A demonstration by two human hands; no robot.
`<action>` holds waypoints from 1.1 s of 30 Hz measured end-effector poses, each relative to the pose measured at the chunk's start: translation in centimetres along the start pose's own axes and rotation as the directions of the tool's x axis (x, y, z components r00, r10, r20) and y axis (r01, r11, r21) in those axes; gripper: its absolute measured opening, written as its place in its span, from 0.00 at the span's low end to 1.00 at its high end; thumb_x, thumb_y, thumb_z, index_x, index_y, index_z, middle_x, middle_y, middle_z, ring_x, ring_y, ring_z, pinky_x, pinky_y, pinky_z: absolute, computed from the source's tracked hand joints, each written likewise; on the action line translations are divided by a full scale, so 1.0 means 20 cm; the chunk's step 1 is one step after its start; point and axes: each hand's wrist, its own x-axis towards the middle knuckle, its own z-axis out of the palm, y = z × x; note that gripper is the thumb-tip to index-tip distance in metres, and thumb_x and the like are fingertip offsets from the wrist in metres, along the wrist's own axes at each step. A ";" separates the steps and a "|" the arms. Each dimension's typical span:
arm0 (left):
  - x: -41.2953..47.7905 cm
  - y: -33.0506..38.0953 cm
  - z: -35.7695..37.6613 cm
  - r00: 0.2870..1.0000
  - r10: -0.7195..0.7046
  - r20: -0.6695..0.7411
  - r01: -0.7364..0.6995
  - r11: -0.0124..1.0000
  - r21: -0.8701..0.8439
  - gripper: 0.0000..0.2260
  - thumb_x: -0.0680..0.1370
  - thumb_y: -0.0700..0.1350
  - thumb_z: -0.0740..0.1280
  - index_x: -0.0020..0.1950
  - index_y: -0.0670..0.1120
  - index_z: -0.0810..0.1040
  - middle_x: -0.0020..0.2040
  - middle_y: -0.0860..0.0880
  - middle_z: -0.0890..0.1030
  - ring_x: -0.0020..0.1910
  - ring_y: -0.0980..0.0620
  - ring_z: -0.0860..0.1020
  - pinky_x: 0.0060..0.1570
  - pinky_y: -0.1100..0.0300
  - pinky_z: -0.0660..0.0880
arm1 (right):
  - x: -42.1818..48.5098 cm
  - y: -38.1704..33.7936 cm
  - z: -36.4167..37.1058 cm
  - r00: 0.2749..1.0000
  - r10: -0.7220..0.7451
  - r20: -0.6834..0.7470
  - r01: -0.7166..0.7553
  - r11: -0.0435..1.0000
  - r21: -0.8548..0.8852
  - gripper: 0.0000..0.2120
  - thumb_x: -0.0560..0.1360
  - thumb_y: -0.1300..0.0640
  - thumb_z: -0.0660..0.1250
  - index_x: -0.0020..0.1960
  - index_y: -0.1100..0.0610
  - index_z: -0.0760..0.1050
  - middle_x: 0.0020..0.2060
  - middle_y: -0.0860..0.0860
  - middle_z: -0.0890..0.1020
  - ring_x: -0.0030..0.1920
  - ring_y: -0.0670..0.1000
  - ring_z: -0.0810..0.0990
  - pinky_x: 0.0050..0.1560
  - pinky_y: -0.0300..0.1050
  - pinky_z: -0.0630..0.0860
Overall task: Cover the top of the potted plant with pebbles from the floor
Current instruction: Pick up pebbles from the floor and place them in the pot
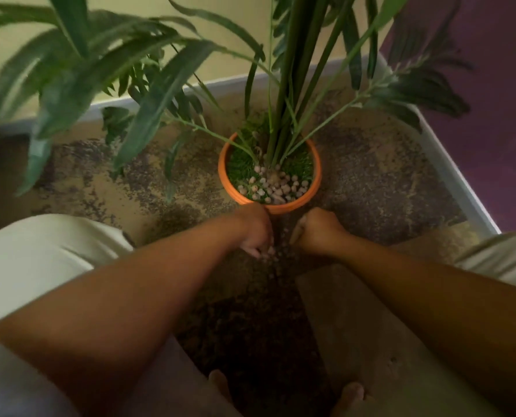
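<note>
Orange pot (317, 176) rim nearly touches both hands: left (255, 233) loosely curled on floor pebbles (270, 255), right (317, 231) fisted.

Pot (316, 173) orange. Pebbles (276, 183) in pot pale pink and white, over bright green moss-like cover (238, 166). Leaves (148, 94) dark green; stems (293, 85) lighter green. Floor (380, 182) tan, mottled with dark brown-grey speckled patches. Wall (124, 55) pale yellow-green; other wall (491, 100) purple. Skirting (449, 164) light grey. Shorts (40, 251) cream.
</note>
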 end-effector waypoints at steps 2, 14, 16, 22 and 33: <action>-0.04 0.02 -0.09 0.999 0.035 -0.019 -0.037 0.994 -0.100 0.09 0.75 0.32 0.67 0.54 0.35 0.80 0.47 0.40 0.83 0.46 0.46 0.81 0.55 0.52 0.79 | -0.04 -0.02 -0.09 0.998 -0.060 0.017 0.059 0.996 0.061 0.06 0.71 0.61 0.75 0.35 0.54 0.84 0.33 0.47 0.85 0.39 0.47 0.84 0.41 0.38 0.79; -0.02 0.02 -0.23 0.906 -0.015 -0.422 -0.269 0.751 -0.604 0.09 0.77 0.33 0.67 0.38 0.41 0.76 0.34 0.44 0.78 0.29 0.54 0.79 0.28 0.66 0.78 | 0.03 -0.11 -0.31 0.973 -0.047 -0.226 0.177 0.777 0.604 0.08 0.75 0.65 0.70 0.38 0.56 0.80 0.36 0.52 0.83 0.29 0.43 0.85 0.31 0.36 0.81; 0.00 0.03 -0.23 0.901 -0.018 -0.434 -0.273 0.754 -0.597 0.09 0.76 0.33 0.68 0.37 0.42 0.75 0.33 0.43 0.78 0.27 0.54 0.79 0.27 0.65 0.78 | 0.05 -0.12 -0.30 0.972 -0.041 -0.231 0.178 0.768 0.615 0.09 0.77 0.64 0.67 0.40 0.55 0.79 0.36 0.53 0.83 0.30 0.43 0.85 0.32 0.36 0.81; 0.02 0.05 -0.24 0.903 -0.020 -0.429 -0.269 0.753 -0.601 0.08 0.78 0.34 0.65 0.39 0.42 0.75 0.36 0.43 0.78 0.34 0.50 0.79 0.25 0.65 0.77 | 0.07 -0.14 -0.31 0.980 -0.091 -0.178 0.182 0.776 0.604 0.10 0.81 0.61 0.62 0.44 0.53 0.78 0.50 0.54 0.83 0.45 0.51 0.87 0.39 0.42 0.83; -0.01 0.06 -0.24 0.922 -0.013 -0.387 -0.171 0.883 -0.438 0.10 0.76 0.32 0.66 0.37 0.42 0.76 0.33 0.44 0.79 0.24 0.56 0.78 0.25 0.65 0.77 | -0.09 -0.16 -0.23 0.913 -0.262 0.312 0.183 0.948 0.261 0.06 0.77 0.61 0.67 0.46 0.61 0.83 0.34 0.52 0.87 0.33 0.47 0.86 0.31 0.36 0.80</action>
